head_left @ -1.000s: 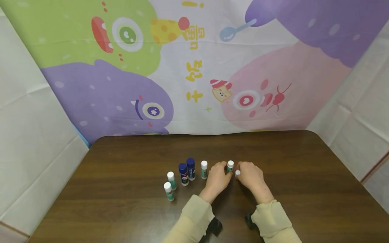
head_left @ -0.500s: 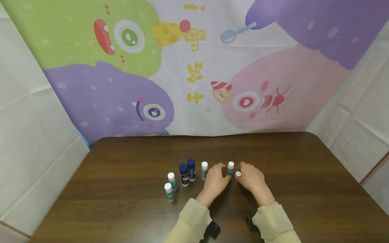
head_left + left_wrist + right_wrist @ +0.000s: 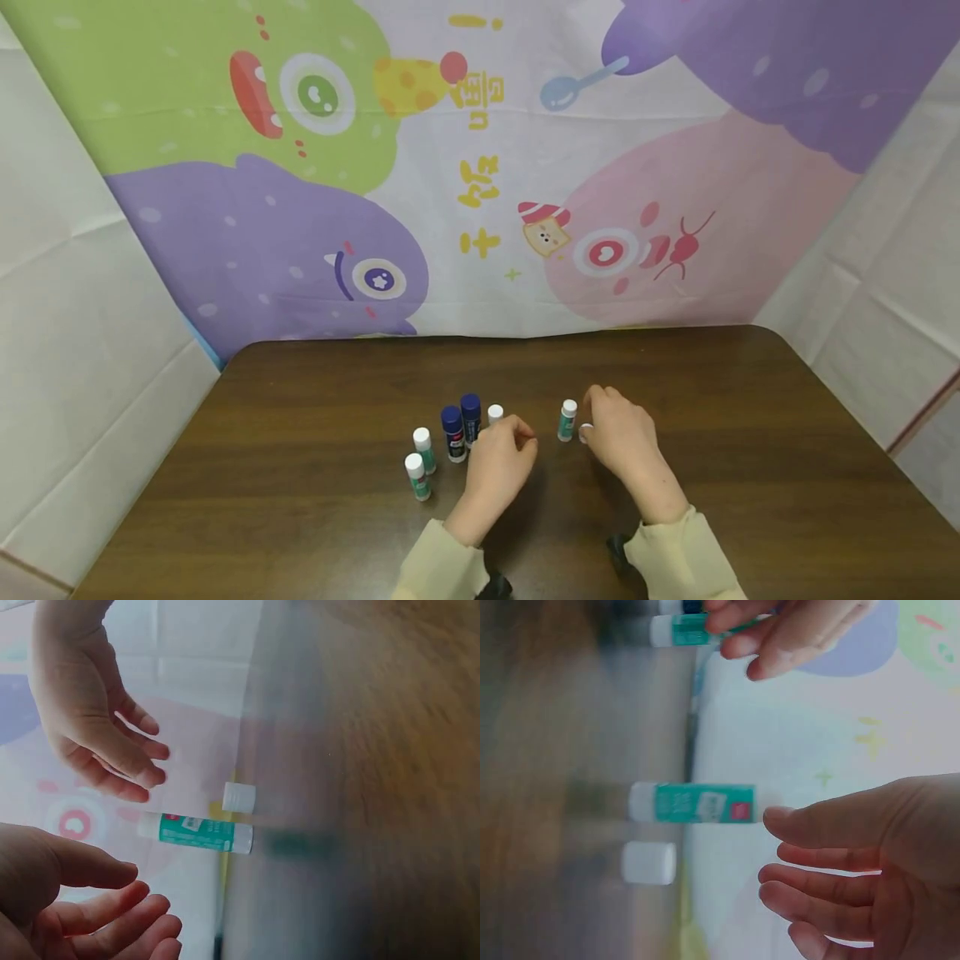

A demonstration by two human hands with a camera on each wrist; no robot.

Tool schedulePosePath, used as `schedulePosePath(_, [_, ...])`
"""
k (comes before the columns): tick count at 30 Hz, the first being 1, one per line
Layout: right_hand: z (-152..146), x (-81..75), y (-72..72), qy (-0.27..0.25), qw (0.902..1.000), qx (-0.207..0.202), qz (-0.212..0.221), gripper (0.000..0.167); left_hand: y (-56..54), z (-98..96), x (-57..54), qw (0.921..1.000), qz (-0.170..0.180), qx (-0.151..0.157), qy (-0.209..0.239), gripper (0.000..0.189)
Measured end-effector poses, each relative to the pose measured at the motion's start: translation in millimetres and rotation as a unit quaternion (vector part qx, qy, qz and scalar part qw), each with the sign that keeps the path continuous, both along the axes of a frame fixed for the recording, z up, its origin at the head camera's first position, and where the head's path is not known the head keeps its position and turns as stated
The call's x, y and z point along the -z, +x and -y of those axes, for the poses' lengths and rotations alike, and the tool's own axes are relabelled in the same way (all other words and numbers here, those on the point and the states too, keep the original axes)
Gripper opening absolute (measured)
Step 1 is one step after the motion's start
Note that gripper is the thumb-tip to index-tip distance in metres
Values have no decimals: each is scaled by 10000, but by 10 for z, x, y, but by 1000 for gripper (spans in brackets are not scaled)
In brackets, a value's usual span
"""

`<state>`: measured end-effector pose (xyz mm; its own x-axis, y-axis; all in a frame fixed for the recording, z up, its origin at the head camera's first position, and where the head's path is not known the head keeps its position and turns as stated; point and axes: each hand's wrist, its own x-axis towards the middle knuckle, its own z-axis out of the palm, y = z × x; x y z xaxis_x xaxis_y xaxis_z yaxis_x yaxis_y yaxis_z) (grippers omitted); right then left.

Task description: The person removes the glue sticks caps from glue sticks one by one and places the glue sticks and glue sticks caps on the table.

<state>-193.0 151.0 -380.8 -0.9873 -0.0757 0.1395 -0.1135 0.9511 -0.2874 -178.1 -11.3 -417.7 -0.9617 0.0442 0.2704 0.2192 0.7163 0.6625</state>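
Note:
A green glue stick [image 3: 567, 422] with a white top stands upright on the table, between my hands. A small white cap [image 3: 649, 862] stands on the table right beside it. My right hand [image 3: 621, 429] hovers over the cap, its fingers loosely bent and apart from both things in the right wrist view. My left hand [image 3: 501, 462] holds nothing, fingers relaxed, close to another white-topped glue stick [image 3: 496, 412] whose lower part it hides in the head view.
Two dark blue glue sticks [image 3: 453, 433] stand left of my left hand. Further left and nearer are two more green glue sticks [image 3: 418, 477] with white tops. A cartoon-printed cloth [image 3: 480, 304] hangs behind the brown table [image 3: 300, 517].
My left hand has let go of the green glue stick and moved left towards the others. My right hand has released the white cap, which now stands lower, on the table.

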Motion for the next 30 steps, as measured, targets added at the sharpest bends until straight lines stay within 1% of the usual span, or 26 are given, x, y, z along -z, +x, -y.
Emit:
schedulePosePath(4, [75, -112, 57, -4, 9989, -102, -449, 29, 51, 76, -13, 9999, -59, -144, -56, 4])
schedulePosePath(7, [151, -180, 102, -56, 9957, -249, -890, 22, 77, 123, -10, 9991, -135, -360, -177, 4])
schedulePosePath(10, [246, -231, 139, -132, 9926, -436, -1125, 21, 97, 150, -16, 9972, -220, -644, -325, 8])
schedulePosePath(12, [320, -245, 145, -144, 9917, -581, -1138, 22, 106, 158, -24, 9957, -211, -812, -395, 11])
schedulePosePath(14, [400, -243, 132, -138, 9924, -697, -1008, 24, 114, 165, -28, 9945, -132, -946, -429, 15])
schedulePosePath(16, [481, -216, 100, -114, 9928, -801, -884, 23, 121, 169, -27, 9940, 21, -1015, -417, 19])
schedulePosePath(18, [551, -171, 58, -93, 9925, -939, -775, 24, 126, 172, -15, 9932, 99, -1079, -425, 23])
schedulePosePath(20, [611, -123, 14, -85, 9916, -1076, -708, 23, 127, 169, 10, 9927, 165, -1104, -457, 26])
schedulePosePath(24, [686, -37, -70, -140, 9893, -1306, -630, 20, 123, 161, 69, 9922, 155, -1087, -598, 28])
schedulePosePath(30, [739, 22, -148, -221, 9868, -1530, -492, 21, 96, 188, 131, 9927, 120, -964, -718, 27])
